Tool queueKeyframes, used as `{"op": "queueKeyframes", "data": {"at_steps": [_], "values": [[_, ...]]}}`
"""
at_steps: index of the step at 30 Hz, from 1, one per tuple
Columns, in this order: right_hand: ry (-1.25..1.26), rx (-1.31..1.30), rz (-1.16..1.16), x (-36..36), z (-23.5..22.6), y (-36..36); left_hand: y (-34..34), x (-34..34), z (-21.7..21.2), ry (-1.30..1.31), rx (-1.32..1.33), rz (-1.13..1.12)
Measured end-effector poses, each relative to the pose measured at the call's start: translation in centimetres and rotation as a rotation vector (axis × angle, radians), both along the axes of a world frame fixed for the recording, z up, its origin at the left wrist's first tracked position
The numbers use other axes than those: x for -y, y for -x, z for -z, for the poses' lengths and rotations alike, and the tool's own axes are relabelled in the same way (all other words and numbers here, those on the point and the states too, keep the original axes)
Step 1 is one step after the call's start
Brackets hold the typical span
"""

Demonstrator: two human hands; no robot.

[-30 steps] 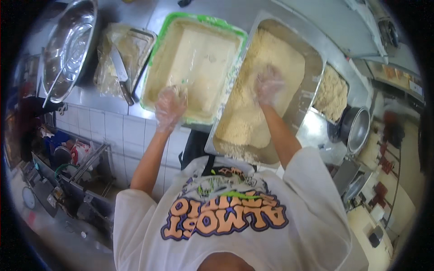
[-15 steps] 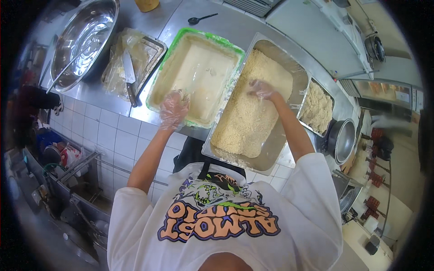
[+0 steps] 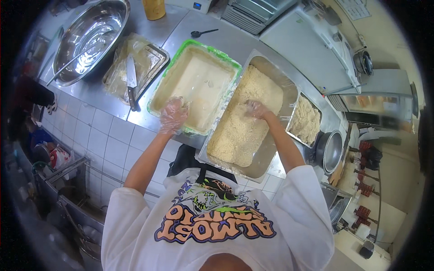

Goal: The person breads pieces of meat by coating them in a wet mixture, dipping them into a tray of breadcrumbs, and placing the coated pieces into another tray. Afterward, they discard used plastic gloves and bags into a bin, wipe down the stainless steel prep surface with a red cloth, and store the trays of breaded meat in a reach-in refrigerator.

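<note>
Your left hand (image 3: pixel 173 115), in a clear plastic glove, hovers over the near rim of the green-edged tub (image 3: pixel 226 61) of pale batter, fingers loosely curled and holding nothing you can make out. Your right hand (image 3: pixel 255 108), also gloved, is pressed down into the breadcrumbs (image 3: pixel 244 126) in the big steel pan (image 3: pixel 289 97); its fingers are half sunk in the crumbs, so you cannot tell whether they are spread or closed on something. The tub and the pan sit side by side, rims touching or nearly so, with the pan at 3 o'clock of the tub. The pan's near corner juts out past the counter edge toward your chest, so you have little room at 6 o'clock. At 3 o'clock of the pan, just beside it, stands a smaller steel pan (image 3: pixel 316 106) of crumbs, and past that a round pot (image 3: pixel 332 151). At 9 o'clock of the tub lies a plastic-wrapped tray (image 3: pixel 151 56) with a knife (image 3: pixel 131 81) on top, blade pointing away from you; the strip of bare counter (image 3: pixel 101 97) between tray and tub is narrow. Farther at 10 o'clock sits a large steel bowl (image 3: pixel 92 38). At 12 o'clock, beyond the tub, the counter is open save for a black spoon (image 3: pixel 203 32).
</note>
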State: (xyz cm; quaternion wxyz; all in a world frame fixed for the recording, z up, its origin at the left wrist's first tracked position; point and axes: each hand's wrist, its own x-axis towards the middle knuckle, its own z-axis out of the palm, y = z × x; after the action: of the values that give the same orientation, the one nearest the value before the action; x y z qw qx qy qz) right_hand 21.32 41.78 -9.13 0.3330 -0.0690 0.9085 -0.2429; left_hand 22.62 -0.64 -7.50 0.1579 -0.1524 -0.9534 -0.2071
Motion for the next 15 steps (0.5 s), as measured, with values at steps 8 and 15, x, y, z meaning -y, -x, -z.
{"op": "queueKeyframes", "data": {"at_steps": [8,15], "values": [[-0.081,-0.457,0.060,-4.7,-3.7,-4.7,0.2,-0.3,-1.1,-0.075,0.363,-0.040],[-0.035,-0.673,0.319,-4.0,-8.9,-7.9,0.3,0.0,-1.0,-0.098,0.325,-0.010]]}}
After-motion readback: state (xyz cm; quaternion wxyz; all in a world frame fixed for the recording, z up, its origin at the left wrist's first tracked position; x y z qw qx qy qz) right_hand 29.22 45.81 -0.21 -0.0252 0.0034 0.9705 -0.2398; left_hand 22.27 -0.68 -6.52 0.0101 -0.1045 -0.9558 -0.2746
